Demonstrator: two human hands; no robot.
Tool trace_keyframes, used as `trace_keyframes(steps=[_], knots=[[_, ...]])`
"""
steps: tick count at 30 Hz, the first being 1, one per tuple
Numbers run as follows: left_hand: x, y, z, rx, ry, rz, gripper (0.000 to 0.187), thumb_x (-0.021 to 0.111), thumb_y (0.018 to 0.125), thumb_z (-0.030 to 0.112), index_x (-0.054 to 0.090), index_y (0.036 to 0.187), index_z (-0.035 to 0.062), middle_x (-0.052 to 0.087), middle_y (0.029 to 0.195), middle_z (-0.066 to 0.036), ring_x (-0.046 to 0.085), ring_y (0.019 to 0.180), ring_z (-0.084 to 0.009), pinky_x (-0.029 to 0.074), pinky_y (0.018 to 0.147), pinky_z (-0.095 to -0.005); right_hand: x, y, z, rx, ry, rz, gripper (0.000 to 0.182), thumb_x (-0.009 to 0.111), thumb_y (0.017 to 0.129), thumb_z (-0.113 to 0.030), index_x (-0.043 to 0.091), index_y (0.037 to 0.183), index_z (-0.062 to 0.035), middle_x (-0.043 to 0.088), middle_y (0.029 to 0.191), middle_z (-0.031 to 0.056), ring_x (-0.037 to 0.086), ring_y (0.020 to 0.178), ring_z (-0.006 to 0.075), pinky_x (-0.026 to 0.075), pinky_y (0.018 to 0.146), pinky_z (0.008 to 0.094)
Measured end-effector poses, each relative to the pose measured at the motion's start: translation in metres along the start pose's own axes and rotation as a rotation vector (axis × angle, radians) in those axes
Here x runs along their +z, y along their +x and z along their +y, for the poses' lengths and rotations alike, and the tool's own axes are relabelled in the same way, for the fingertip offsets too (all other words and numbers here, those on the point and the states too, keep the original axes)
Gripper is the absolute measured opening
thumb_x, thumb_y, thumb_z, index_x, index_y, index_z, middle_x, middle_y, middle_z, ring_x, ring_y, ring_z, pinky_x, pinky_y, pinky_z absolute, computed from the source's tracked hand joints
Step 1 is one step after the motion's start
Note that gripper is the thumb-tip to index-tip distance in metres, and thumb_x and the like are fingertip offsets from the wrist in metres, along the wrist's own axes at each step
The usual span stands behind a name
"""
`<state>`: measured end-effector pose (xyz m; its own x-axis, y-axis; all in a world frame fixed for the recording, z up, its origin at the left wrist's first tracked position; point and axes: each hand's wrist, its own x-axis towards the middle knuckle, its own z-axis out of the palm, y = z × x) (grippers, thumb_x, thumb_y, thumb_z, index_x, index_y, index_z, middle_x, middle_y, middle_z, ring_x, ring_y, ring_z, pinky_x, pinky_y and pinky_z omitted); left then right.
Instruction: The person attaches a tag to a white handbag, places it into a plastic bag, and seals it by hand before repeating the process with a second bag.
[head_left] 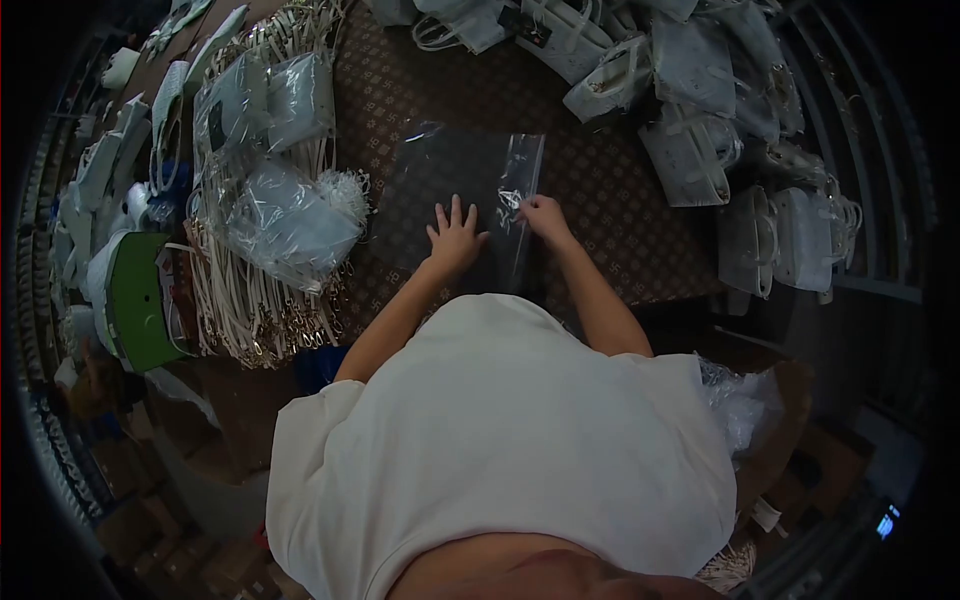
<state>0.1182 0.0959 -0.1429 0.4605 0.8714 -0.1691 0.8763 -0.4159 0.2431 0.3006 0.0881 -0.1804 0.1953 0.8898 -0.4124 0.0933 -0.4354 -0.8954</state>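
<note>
A clear plastic bag (432, 168) lies flat on the brown patterned tabletop (600, 180) in front of me. My left hand (456, 238) rests on the bag with its fingers spread. My right hand (543, 217) is closed at the bag's right side, its fingers pinching the shiny strip along that edge. Just left of the bag are clear-wrapped pale packets (290, 215) and a white fluffy bundle (345, 195). They lie on a pile of cream straps with gold-coloured clasps (262, 325).
White handbags (690, 160) crowd the table's far right side, some in clear plastic. More white bags (170, 115) and a green piece (140, 300) stand at the left. Beside me on the right, a brown container holds clear plastic (740, 410).
</note>
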Motion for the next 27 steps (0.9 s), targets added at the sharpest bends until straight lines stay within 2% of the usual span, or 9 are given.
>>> trace_keyframes(steps=[2, 6, 9, 11, 12, 14, 17, 24, 27], knots=[[0.015, -0.007, -0.026, 0.089, -0.037, 0.017, 0.064, 0.056, 0.078, 0.041, 0.033, 0.132, 0.0159, 0.012, 0.143, -0.012, 0.008, 0.130, -0.0415, 0.014, 0.097, -0.0623, -0.013, -0.005, -0.003, 0.068, -0.102, -0.187, 0.024, 0.053, 0.083, -0.020, 0.062, 0.079, 0.0017, 0.062, 0.068, 0.0081, 0.060, 0.059, 0.0155, 0.046, 0.052, 0.0264], [0.004, -0.004, -0.034, 0.102, -0.043, -0.056, 0.067, 0.056, 0.078, 0.042, 0.030, 0.134, 0.0167, 0.008, 0.144, -0.011, 0.003, 0.131, -0.0393, 0.011, 0.098, -0.0615, -0.018, -0.011, -0.015, 0.233, -0.192, -0.483, 0.020, 0.058, 0.080, -0.019, 0.062, 0.076, 0.0010, 0.060, 0.065, 0.0062, 0.057, 0.056, 0.0117, 0.043, 0.048, 0.0224], [-0.018, -0.001, -0.024, 0.031, -0.017, -0.067, 0.062, 0.063, 0.074, 0.038, 0.041, 0.128, 0.0153, 0.017, 0.142, -0.013, 0.013, 0.129, -0.0383, 0.021, 0.099, -0.0548, -0.006, -0.011, -0.017, 0.105, -0.160, -0.395, 0.019, 0.062, 0.078, -0.019, 0.063, 0.074, 0.0000, 0.059, 0.064, 0.0034, 0.053, 0.054, 0.0082, 0.042, 0.049, 0.0205], [-0.029, -0.004, -0.015, 0.229, -0.379, 0.117, 0.045, 0.070, 0.069, 0.026, 0.058, 0.108, 0.0073, 0.048, 0.121, -0.016, 0.046, 0.111, -0.0327, 0.040, 0.087, -0.0427, 0.007, -0.014, -0.022, 0.068, -0.072, -0.395, 0.020, 0.064, 0.076, -0.021, 0.064, 0.074, -0.0005, 0.060, 0.063, 0.0031, 0.054, 0.055, 0.0081, 0.043, 0.050, 0.0208], [-0.029, -0.005, -0.011, 0.227, -0.379, 0.111, 0.045, 0.070, 0.069, 0.026, 0.058, 0.108, 0.0073, 0.048, 0.121, -0.016, 0.046, 0.111, -0.0327, 0.040, 0.087, -0.0427, 0.013, -0.017, -0.024, 0.027, 0.014, -0.394, 0.022, 0.067, 0.074, -0.023, 0.065, 0.074, -0.0011, 0.060, 0.063, 0.0028, 0.055, 0.056, 0.0081, 0.044, 0.051, 0.0211], [-0.027, -0.005, -0.003, -0.009, -0.861, 0.006, 0.026, 0.073, 0.066, 0.015, 0.064, 0.087, 0.0015, 0.064, 0.085, -0.010, 0.060, 0.076, -0.0182, 0.048, 0.067, -0.0280, 0.021, -0.021, -0.026, 0.008, 0.063, -0.404, 0.023, 0.067, 0.074, -0.024, 0.065, 0.074, -0.0012, 0.060, 0.063, 0.0021, 0.054, 0.056, 0.0072, 0.043, 0.051, 0.0205], [-0.019, -0.003, -0.015, -0.111, -1.107, -0.090, 0.018, 0.069, 0.070, 0.012, 0.064, 0.083, -0.0007, 0.061, 0.068, -0.004, 0.056, 0.060, -0.0096, 0.046, 0.057, -0.0225, 0.025, -0.023, -0.021, -0.020, 0.170, -0.423, 0.024, 0.067, 0.075, -0.025, 0.065, 0.073, -0.0017, 0.059, 0.063, 0.0007, 0.052, 0.056, 0.0064, 0.042, 0.051, 0.0200], [0.006, 0.017, -0.027, -0.220, -1.165, -0.180, 0.012, 0.063, 0.075, 0.010, 0.063, 0.081, -0.0002, 0.059, 0.067, -0.002, 0.052, 0.061, -0.0076, 0.043, 0.056, -0.0233, 0.028, -0.029, -0.004, -0.101, 0.061, -0.257, 0.022, 0.065, 0.074, -0.027, 0.065, 0.076, -0.0044, 0.060, 0.064, 0.0028, 0.052, 0.054, 0.0069, 0.041, 0.051, 0.0220], [0.013, 0.031, -0.079, -0.463, -0.843, 0.312, 0.013, 0.056, 0.080, 0.011, 0.059, 0.077, -0.0009, 0.061, 0.069, -0.009, 0.057, 0.062, -0.0179, 0.045, 0.058, -0.0297, 0.005, -0.056, -0.011, -0.025, -0.225, -0.329, 0.019, 0.062, 0.072, -0.022, 0.063, 0.073, -0.0030, 0.061, 0.066, 0.0097, 0.058, 0.059, 0.0173, 0.045, 0.055, 0.0294]])
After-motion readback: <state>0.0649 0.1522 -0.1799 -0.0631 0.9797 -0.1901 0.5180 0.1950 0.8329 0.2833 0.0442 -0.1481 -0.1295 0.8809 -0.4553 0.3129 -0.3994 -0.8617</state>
